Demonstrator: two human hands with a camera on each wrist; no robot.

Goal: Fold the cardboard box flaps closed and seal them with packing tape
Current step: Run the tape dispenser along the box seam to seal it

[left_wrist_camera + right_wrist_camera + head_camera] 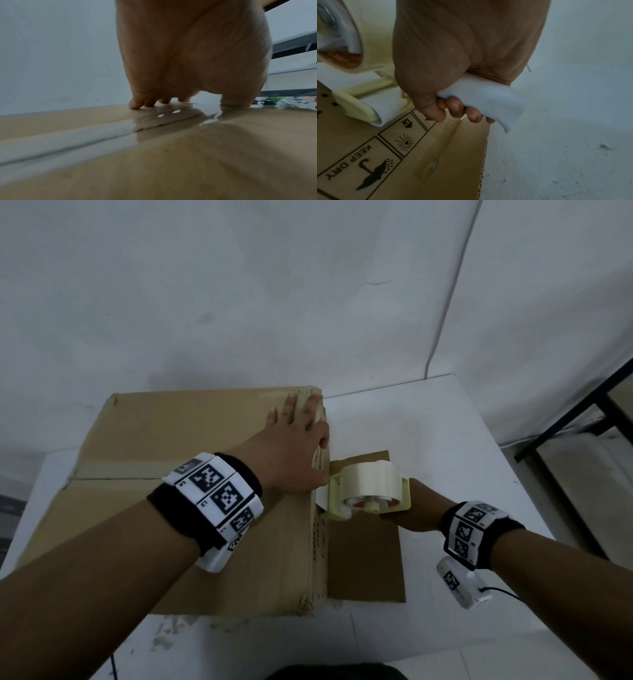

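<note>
The box is sitting on the surface, flaps shut, tape across its top. Left hand is pressing flat; right hand is gripping the dispenser at the box's right side, likely finishing the strip.

surface: white table | on it: cardboard box, flap flat alongside
</note>
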